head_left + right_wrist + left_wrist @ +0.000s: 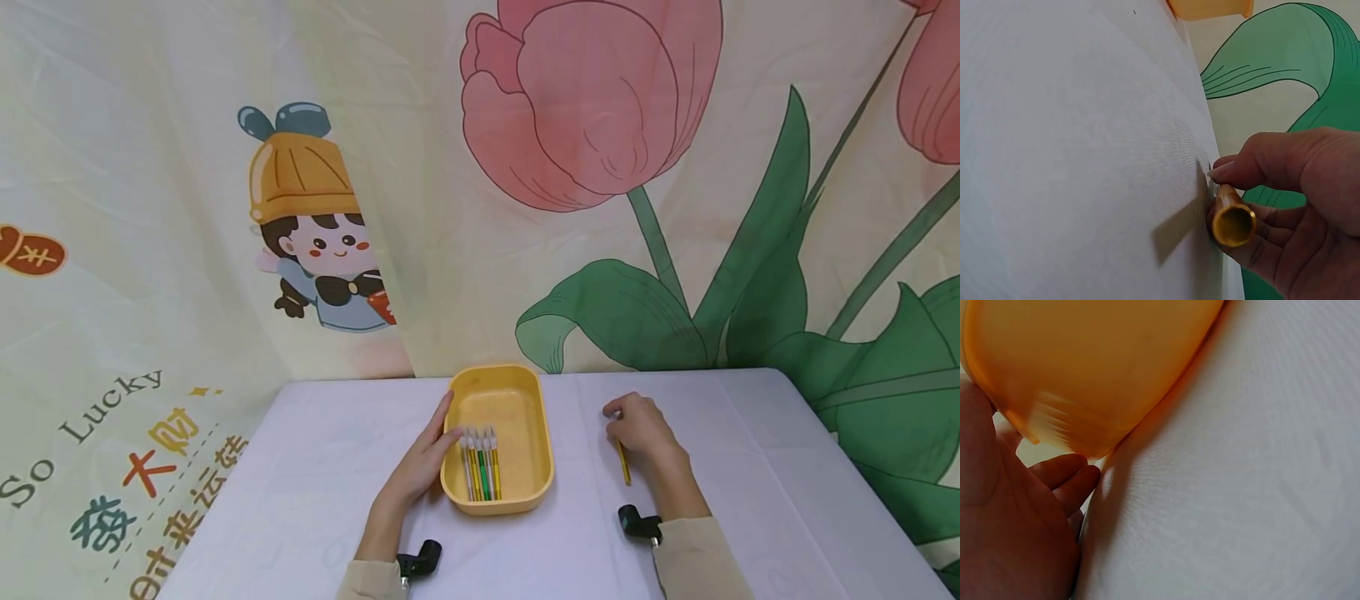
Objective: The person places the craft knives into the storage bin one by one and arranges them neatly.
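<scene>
A yellow plastic tray (pixel 525 433) stands on the table, with several slim pens (pixel 480 467) in silver, gold and green lying side by side in its lower left part. My left hand (pixel 420 458) holds the tray's left side, thumb over the rim and fingers along the outside wall. In the left wrist view, fingertips (pixel 1082 478) touch the tray's (pixel 1110 356) lower end. To the right of the tray, my right hand (pixel 645 429) pinches a slim gold pen (pixel 623 462) just above the table. Its round, hollow-looking end (pixel 1235 226) faces the right wrist camera; the other end is hidden by fingers.
A white cloth covers the table (pixel 315 467). Behind the back edge hangs a printed curtain (pixel 420 250) with tulips and a cartoon figure. Black wrist cameras (pixel 420 560) sit on both wrists, near the beige sleeves.
</scene>
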The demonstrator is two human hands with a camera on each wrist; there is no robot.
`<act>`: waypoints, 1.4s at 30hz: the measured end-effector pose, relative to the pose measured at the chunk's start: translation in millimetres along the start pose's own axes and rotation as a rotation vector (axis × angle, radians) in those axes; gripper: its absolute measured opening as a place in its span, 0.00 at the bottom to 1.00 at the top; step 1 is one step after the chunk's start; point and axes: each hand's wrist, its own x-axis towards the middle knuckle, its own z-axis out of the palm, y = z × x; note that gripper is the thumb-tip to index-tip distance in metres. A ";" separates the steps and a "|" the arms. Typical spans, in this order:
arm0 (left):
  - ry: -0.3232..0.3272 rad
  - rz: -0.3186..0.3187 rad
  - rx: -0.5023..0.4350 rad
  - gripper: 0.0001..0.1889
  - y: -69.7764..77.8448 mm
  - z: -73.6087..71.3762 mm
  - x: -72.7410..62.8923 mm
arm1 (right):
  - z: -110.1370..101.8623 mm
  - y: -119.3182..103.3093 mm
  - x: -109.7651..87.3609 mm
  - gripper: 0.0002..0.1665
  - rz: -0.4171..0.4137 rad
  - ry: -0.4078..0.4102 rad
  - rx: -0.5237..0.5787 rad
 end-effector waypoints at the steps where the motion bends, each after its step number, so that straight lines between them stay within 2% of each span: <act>1: 0.000 0.000 -0.001 0.34 -0.2 0.0 -0.1 | 0.1 -0.3 -0.2 0.19 0.001 0.000 0.001; 15: 0.002 -0.001 -0.003 0.34 -1.7 0.9 -0.6 | 2.1 -4.9 1.9 0.22 -0.005 0.034 0.088; 21: 0.004 -0.005 0.003 0.34 -2.9 2.0 -0.1 | -0.8 -9.1 0.7 0.24 -0.058 0.064 0.093; 30: 0.009 -0.007 0.008 0.35 -1.9 2.0 -0.4 | -4.8 -20.4 -3.2 0.24 -0.187 0.149 0.068; 36: 0.008 -0.010 0.013 0.35 -2.7 1.2 0.2 | -4.0 -29.8 -4.6 0.26 -0.222 0.200 0.080; 42: 0.004 -0.006 0.006 0.35 -2.2 0.5 0.3 | 1.3 -45.5 -7.2 0.29 -0.223 0.181 0.105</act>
